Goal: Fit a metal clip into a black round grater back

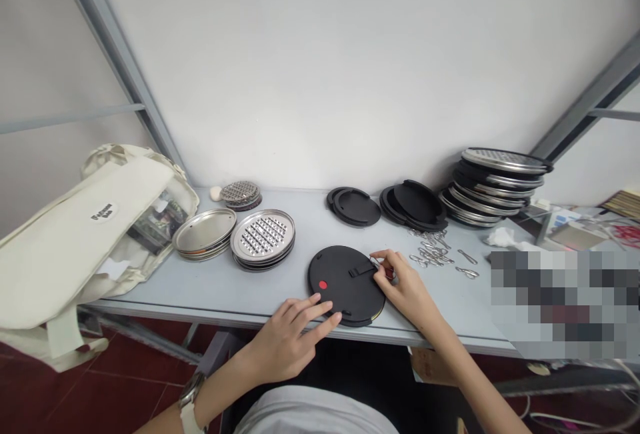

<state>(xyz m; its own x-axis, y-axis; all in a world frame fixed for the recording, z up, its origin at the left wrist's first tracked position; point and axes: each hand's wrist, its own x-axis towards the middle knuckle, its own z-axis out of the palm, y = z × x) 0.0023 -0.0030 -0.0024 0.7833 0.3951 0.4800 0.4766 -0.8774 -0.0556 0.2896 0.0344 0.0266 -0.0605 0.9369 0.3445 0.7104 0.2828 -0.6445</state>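
A round black disc [345, 284] with a small red dot lies flat at the near edge of the grey table [220, 287]. My left hand [290, 337] rests its stretched fingers on the disc's near rim, holding nothing. My right hand [407, 287] sits at the disc's right rim, fingers pinched on a small metal clip [376, 263] against the disc's edge. A scatter of metal clips [436, 251] lies just right of that hand.
Perforated metal plates [263, 237] and plain metal pans [205, 233] are stacked at the left. Black discs [414, 206] and a tall mixed stack [495, 187] stand at the back right. A cream bag [85, 234] hangs over the left edge. White wall behind.
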